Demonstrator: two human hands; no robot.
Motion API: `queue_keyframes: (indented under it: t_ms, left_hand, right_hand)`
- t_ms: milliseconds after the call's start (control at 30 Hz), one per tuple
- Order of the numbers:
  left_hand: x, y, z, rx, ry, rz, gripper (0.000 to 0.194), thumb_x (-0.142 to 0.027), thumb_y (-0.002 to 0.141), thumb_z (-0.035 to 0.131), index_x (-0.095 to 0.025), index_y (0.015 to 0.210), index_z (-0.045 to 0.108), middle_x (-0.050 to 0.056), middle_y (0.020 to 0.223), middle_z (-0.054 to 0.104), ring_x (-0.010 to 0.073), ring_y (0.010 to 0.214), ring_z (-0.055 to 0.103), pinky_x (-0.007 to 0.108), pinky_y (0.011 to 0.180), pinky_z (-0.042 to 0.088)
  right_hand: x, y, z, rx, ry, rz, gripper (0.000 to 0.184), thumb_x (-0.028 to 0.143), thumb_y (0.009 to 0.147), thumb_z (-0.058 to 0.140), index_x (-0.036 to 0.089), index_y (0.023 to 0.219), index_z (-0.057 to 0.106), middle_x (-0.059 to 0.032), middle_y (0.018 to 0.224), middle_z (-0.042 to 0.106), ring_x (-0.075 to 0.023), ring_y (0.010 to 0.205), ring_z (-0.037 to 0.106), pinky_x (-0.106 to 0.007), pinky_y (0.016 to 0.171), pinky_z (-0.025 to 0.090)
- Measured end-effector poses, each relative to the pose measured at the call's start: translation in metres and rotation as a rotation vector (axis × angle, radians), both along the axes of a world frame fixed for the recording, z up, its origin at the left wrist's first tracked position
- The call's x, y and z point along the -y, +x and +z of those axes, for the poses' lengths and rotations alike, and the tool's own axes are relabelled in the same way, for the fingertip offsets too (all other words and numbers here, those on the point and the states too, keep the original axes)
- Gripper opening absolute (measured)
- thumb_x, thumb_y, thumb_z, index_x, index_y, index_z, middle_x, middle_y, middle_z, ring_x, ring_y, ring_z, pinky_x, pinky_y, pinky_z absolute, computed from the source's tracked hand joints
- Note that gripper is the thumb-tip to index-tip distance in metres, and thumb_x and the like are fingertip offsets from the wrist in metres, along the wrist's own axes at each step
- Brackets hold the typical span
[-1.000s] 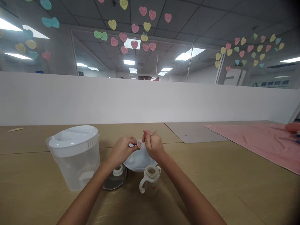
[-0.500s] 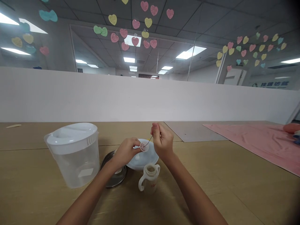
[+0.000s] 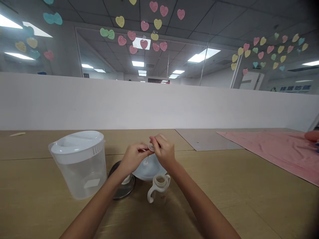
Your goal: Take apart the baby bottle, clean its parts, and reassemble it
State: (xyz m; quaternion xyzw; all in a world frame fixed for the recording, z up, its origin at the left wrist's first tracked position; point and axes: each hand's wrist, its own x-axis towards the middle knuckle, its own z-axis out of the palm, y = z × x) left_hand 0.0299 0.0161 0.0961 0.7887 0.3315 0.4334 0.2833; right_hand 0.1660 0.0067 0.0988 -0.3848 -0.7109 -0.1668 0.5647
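A small round translucent disc [image 3: 151, 146] is pinched in the left hand [image 3: 136, 158], just above a white bowl [image 3: 149, 173]. The right hand [image 3: 163, 152] is closed against the disc, its grip hidden. A loose pinch could drop the disc into the bowl or beside the baby bottle [image 3: 159, 190] on the bench [image 3: 224, 186].

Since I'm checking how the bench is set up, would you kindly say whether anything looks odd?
One thing: the handled plastic bottle stands with its neck open, uncapped, in front of the white bowl; I see nothing spilled.

Translucent plastic disc [image 3: 151, 146], glossy metal lid [image 3: 117, 192]
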Motion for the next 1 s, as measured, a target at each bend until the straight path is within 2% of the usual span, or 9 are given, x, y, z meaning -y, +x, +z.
queue_keyframes:
  t_ms: [100, 200, 300, 467, 567, 667, 800, 900, 1000]
  left_hand:
    - [-0.001, -0.003, 0.002, -0.008, 0.047, 0.031, 0.020, -0.033, 0.074, 0.058, -0.017, 0.068, 0.068, 0.001, 0.068, 0.062, 0.0145, 0.070, 0.055, 0.024, 0.065, 0.041]
    - [-0.003, -0.003, -0.001, -0.051, 0.096, 0.075, 0.019, -0.034, 0.074, 0.059, -0.018, 0.071, 0.069, 0.002, 0.073, 0.065, 0.0146, 0.071, 0.057, 0.025, 0.067, 0.041]
    - [-0.006, 0.001, -0.009, -0.085, 0.155, 0.128, 0.019, -0.035, 0.075, 0.059, -0.019, 0.073, 0.069, 0.002, 0.076, 0.066, 0.0150, 0.072, 0.058, 0.026, 0.068, 0.041]
    - [-0.012, 0.002, -0.017, -0.123, 0.224, 0.162, 0.021, -0.035, 0.079, 0.054, -0.020, 0.079, 0.069, 0.003, 0.085, 0.066, 0.0158, 0.079, 0.059, 0.027, 0.073, 0.043]
    - [-0.016, -0.002, -0.018, -0.270, 0.257, 0.235, 0.021, -0.032, 0.081, 0.052, -0.021, 0.082, 0.069, 0.003, 0.087, 0.066, 0.0166, 0.082, 0.058, 0.027, 0.074, 0.042]
    - [-0.020, -0.001, -0.022, -0.553, 0.309, 0.280, 0.021, -0.028, 0.081, 0.051, -0.021, 0.085, 0.070, 0.006, 0.086, 0.066, 0.0193, 0.084, 0.057, 0.030, 0.076, 0.041]
    - [-0.028, 0.008, -0.036, -0.805, 0.304, 0.228, 0.022, -0.012, 0.077, 0.049, -0.015, 0.074, 0.070, 0.012, 0.082, 0.065, 0.0240, 0.086, 0.057, 0.034, 0.077, 0.039]
    - [-0.034, 0.014, -0.052, -0.818, 0.232, 0.134, 0.020, -0.006, 0.070, 0.051, -0.013, 0.070, 0.070, 0.012, 0.080, 0.066, 0.0223, 0.078, 0.059, 0.030, 0.069, 0.041]
    - [-0.038, 0.013, -0.065, -0.787, 0.162, -0.015, 0.018, -0.010, 0.068, 0.053, -0.016, 0.069, 0.069, 0.004, 0.072, 0.066, 0.0168, 0.068, 0.058, 0.024, 0.061, 0.041]
  right_hand:
    - [-0.004, 0.001, -0.004, 0.043, -0.031, -0.009, 0.033, 0.029, 0.090, 0.039, 0.017, 0.068, 0.060, -0.0022, 0.065, 0.058, -0.0095, 0.060, 0.053, -0.021, 0.053, 0.034]
    - [-0.001, 0.008, 0.001, 0.067, 0.024, -0.106, 0.035, 0.030, 0.090, 0.040, 0.017, 0.063, 0.058, -0.0017, 0.060, 0.054, -0.0093, 0.055, 0.048, -0.023, 0.052, 0.032]
    - [0.009, 0.014, 0.014, -0.107, 0.082, -0.170, 0.037, 0.027, 0.091, 0.037, 0.017, 0.059, 0.052, -0.0002, 0.058, 0.049, -0.0090, 0.054, 0.044, -0.023, 0.054, 0.033]
    - [0.031, 0.028, 0.041, -0.380, 0.157, -0.136, 0.039, 0.031, 0.091, 0.037, 0.018, 0.056, 0.047, 0.0029, 0.054, 0.043, -0.0084, 0.050, 0.039, -0.023, 0.052, 0.031]
    - [0.043, 0.043, 0.054, -0.544, 0.231, -0.120, 0.042, 0.038, 0.090, 0.036, 0.019, 0.053, 0.043, 0.0054, 0.049, 0.037, -0.0070, 0.043, 0.032, -0.024, 0.049, 0.030]
    - [0.046, 0.056, 0.061, -0.666, 0.248, -0.121, 0.044, 0.045, 0.089, 0.035, 0.019, 0.053, 0.043, 0.0075, 0.043, 0.029, -0.0063, 0.037, 0.025, -0.023, 0.044, 0.026]
    - [0.021, 0.059, 0.049, -0.491, -0.001, -0.179, 0.044, 0.047, 0.084, 0.042, 0.018, 0.054, 0.053, 0.0046, 0.043, 0.042, -0.0076, 0.041, 0.037, -0.022, 0.045, 0.029]
    - [-0.011, 0.056, 0.025, -0.228, -0.368, -0.215, 0.042, 0.043, 0.082, 0.045, 0.017, 0.052, 0.056, 0.0013, 0.045, 0.053, -0.0092, 0.043, 0.046, -0.022, 0.048, 0.032]
    - [-0.038, 0.056, 0.001, -0.027, -0.672, -0.210, 0.039, 0.036, 0.081, 0.047, 0.016, 0.048, 0.054, -0.0012, 0.047, 0.058, -0.0095, 0.043, 0.051, -0.021, 0.048, 0.034]
